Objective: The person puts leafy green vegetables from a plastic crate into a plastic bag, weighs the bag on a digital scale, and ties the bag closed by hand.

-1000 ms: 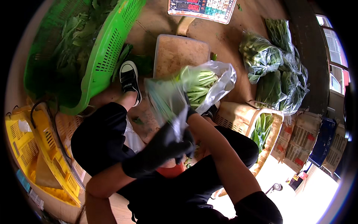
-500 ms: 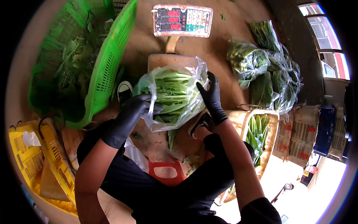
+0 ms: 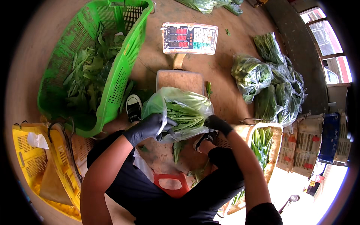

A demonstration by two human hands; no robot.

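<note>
A clear plastic bag (image 3: 155, 103) full of leafy greens (image 3: 183, 115) hangs between my hands, in front of the platform of a weighing scale (image 3: 180, 82). Black gloves cover both hands. My left hand (image 3: 149, 128) pinches the bag's rim at its left, open end, thumb and fingers folded round the plastic. At the other end, my right hand (image 3: 218, 125) has its fingers closed on the bag near the stalks; the fingertips are partly hidden. Beyond the platform, the scale's display (image 3: 190, 38) shows lit red digits.
A green crate (image 3: 122, 71) with loose leaves stands at left, a yellow crate (image 3: 33, 161) nearer. Several filled vegetable bags (image 3: 253, 77) lie on the right. A pale crate (image 3: 277, 150) of greens is beside my right knee. A red plastic stool (image 3: 183, 187) shows between my legs.
The bag has come nearer to me, away from the scale platform. My right hand has moved down the bag's right side, its spread fingers now closed. The whole view has also shifted.
</note>
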